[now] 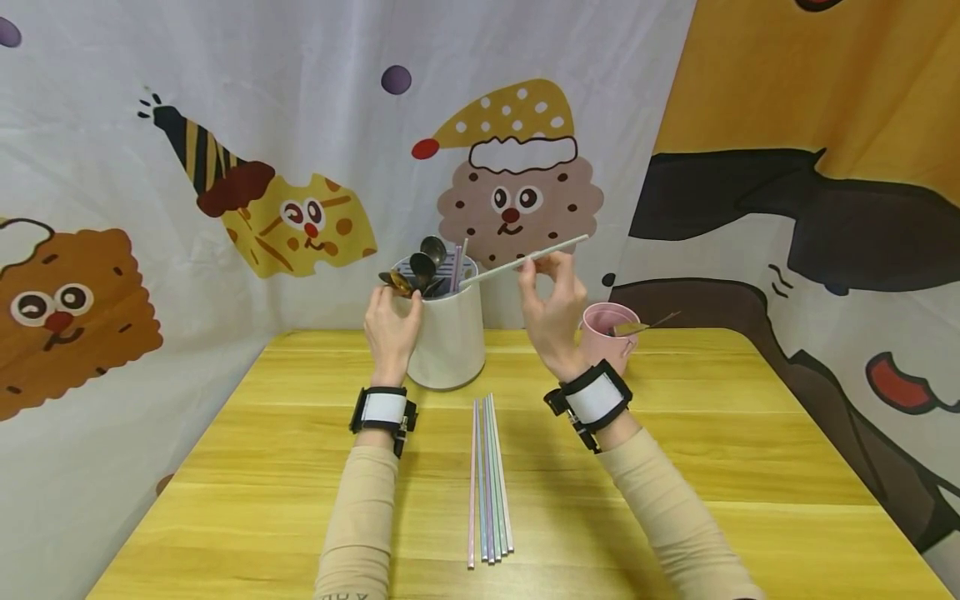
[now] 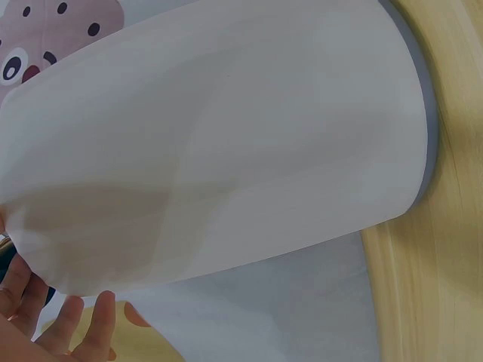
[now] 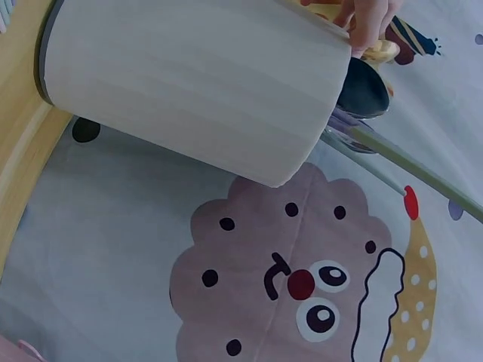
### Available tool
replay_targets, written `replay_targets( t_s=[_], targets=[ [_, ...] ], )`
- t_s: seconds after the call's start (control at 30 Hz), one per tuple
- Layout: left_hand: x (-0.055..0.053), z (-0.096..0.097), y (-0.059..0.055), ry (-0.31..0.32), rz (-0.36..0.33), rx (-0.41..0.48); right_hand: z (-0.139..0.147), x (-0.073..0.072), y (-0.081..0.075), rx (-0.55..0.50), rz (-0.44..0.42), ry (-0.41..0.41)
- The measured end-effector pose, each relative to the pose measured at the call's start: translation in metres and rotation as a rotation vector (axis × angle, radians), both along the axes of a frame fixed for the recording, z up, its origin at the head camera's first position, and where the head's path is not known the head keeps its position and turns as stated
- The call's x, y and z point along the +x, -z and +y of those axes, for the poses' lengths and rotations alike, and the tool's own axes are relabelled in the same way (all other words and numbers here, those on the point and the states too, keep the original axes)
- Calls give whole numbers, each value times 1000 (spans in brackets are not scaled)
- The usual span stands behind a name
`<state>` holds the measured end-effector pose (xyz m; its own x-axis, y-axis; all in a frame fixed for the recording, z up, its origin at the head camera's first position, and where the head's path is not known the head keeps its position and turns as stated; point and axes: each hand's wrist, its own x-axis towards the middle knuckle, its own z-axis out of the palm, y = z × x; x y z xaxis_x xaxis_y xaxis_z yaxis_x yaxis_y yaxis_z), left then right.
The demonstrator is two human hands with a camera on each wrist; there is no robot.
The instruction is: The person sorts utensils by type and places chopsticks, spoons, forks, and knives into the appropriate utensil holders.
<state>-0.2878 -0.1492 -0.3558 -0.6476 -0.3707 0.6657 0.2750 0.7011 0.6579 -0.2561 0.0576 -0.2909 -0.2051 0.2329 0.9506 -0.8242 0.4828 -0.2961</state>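
Observation:
A tall white utensil canister [image 1: 446,342] stands on the table, also filling much of the left wrist view. My left hand [image 1: 392,325] holds its rim at the left, thumb in front and fingers spread at the side. Dark spoons [image 1: 422,265], a gold spoon [image 1: 397,282] and purple chopsticks [image 1: 455,268] stick up out of the canister. My right hand [image 1: 553,308] pinches a pale green chopstick [image 1: 525,259] between thumb and fingers. That chopstick slants, its lower end at the canister's right rim. In the right wrist view the same chopstick [image 3: 423,173] crosses beside the dark spoon [image 3: 364,89].
Several pastel chopsticks [image 1: 491,483] lie side by side on the wooden table [image 1: 262,500], in front of the canister. A small pink bucket [image 1: 606,350] with a thin utensil [image 1: 637,328] stands behind my right hand. A printed cartoon curtain [image 1: 300,83] hangs behind the table.

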Motion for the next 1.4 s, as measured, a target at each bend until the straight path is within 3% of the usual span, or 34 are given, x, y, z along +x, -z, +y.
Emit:
replay_targets(
  t_s=[0.3, 0.5, 0.77, 1.07, 1.23, 1.4],
  targets=[
    [1, 0, 0, 5, -30, 5, -7, -10, 2, 18, 13, -22],
    [0, 0, 0, 6, -21, 8, -12, -16, 4, 57, -28, -25],
    [-1, 0, 2, 1, -16, 8, -17, -22, 1, 178, -144, -63],
    [-1, -1, 2, 5, -23, 12, -19, -23, 1, 287, -343, -65],
    [-1, -1, 2, 7, -14, 11, -18, -23, 5, 315, -376, -68],
    [-2, -1, 3, 6, -8, 12, -14, -22, 20, 353, -423, -60]
  ],
)
